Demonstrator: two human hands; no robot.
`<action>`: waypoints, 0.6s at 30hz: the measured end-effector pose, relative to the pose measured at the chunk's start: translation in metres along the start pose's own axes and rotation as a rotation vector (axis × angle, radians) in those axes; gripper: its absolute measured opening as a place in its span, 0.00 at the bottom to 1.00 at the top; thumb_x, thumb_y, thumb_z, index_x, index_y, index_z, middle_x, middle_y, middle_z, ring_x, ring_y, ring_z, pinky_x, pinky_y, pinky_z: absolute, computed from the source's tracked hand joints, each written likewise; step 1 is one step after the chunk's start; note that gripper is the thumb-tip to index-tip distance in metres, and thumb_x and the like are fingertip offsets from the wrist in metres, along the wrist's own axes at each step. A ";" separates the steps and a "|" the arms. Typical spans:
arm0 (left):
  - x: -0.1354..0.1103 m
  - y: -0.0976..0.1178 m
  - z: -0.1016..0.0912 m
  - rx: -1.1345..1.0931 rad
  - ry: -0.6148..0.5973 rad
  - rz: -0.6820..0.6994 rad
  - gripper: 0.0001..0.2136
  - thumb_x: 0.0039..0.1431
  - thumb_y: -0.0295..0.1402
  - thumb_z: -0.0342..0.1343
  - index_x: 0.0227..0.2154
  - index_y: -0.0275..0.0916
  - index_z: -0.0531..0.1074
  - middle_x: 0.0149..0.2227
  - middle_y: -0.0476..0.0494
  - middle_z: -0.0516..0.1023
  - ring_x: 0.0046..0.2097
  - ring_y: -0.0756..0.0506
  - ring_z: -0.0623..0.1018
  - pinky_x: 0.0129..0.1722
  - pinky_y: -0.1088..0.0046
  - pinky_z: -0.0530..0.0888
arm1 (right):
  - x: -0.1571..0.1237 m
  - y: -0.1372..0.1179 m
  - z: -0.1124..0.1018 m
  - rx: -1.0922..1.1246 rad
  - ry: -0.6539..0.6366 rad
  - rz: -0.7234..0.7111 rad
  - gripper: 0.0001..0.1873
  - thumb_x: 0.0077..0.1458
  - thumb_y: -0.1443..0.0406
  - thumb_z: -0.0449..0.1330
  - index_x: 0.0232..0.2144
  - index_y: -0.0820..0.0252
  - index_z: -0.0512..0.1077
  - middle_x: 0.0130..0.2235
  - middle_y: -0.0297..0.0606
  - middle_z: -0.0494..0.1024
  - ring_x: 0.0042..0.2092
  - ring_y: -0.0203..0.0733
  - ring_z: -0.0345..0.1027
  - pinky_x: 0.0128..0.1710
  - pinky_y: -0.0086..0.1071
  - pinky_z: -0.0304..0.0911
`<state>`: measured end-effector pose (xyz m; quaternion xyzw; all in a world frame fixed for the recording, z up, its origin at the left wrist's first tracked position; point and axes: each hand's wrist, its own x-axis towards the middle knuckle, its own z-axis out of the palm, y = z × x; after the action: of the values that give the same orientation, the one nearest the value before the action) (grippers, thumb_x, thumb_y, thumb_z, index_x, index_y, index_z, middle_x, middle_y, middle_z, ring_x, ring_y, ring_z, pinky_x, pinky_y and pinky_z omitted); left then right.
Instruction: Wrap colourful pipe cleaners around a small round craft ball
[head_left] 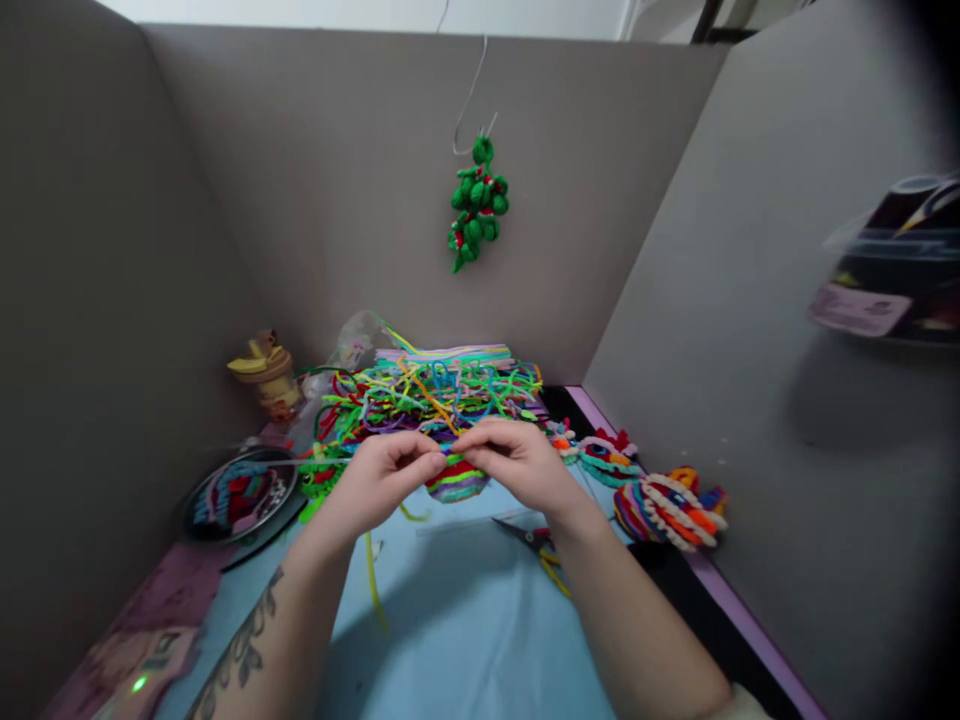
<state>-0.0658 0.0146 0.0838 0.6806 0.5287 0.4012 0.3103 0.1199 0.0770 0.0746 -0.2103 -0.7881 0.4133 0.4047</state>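
Colourful pipe cleaners, bent into a small striped rounded piece, are held up between my two hands over the blue table cover. My left hand pinches its upper left edge with thumb and forefinger. A pale pipe cleaner sticks out leftward beside that hand. On the upper right edge, my right hand is closed in a similar pinch, its fingertips close to the left ones. Yellow-handled scissors or cutters lie below my right wrist, partly hidden by it.
Behind my hands sits a heap of loose pipe cleaners. Finished fuzzy pieces lie at the right. At the left are a round dark tray and a beige cup. A green fuzzy ornament hangs on the grey back panel.
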 end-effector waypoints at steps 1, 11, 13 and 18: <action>0.000 0.001 -0.001 0.010 -0.006 0.005 0.14 0.55 0.41 0.53 0.23 0.35 0.72 0.22 0.49 0.69 0.25 0.52 0.65 0.23 0.79 0.61 | 0.000 0.000 0.000 -0.020 -0.005 -0.001 0.08 0.54 0.66 0.57 0.31 0.58 0.77 0.31 0.37 0.77 0.33 0.36 0.69 0.35 0.30 0.64; 0.001 -0.004 -0.002 -0.078 -0.012 -0.032 0.12 0.54 0.39 0.55 0.23 0.35 0.72 0.22 0.50 0.69 0.25 0.52 0.66 0.24 0.78 0.62 | 0.003 0.006 0.007 0.157 -0.066 0.133 0.11 0.54 0.59 0.58 0.33 0.61 0.74 0.30 0.35 0.74 0.30 0.34 0.65 0.29 0.27 0.60; 0.002 -0.006 0.000 -0.086 -0.025 -0.036 0.11 0.54 0.39 0.55 0.25 0.35 0.72 0.24 0.48 0.71 0.27 0.51 0.68 0.26 0.78 0.64 | 0.004 0.008 0.009 0.154 -0.083 0.170 0.13 0.54 0.58 0.57 0.28 0.63 0.72 0.26 0.33 0.70 0.27 0.32 0.61 0.26 0.25 0.56; -0.001 -0.008 -0.003 -0.125 0.055 -0.045 0.16 0.52 0.37 0.59 0.43 0.41 0.68 0.39 0.46 0.74 0.27 0.52 0.70 0.24 0.78 0.66 | 0.005 0.009 0.006 0.165 0.026 0.164 0.15 0.54 0.57 0.57 0.23 0.61 0.66 0.24 0.30 0.64 0.27 0.32 0.56 0.27 0.26 0.53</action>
<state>-0.0725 0.0157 0.0780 0.6366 0.5263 0.4449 0.3462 0.1117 0.0823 0.0679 -0.2451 -0.7263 0.5059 0.3956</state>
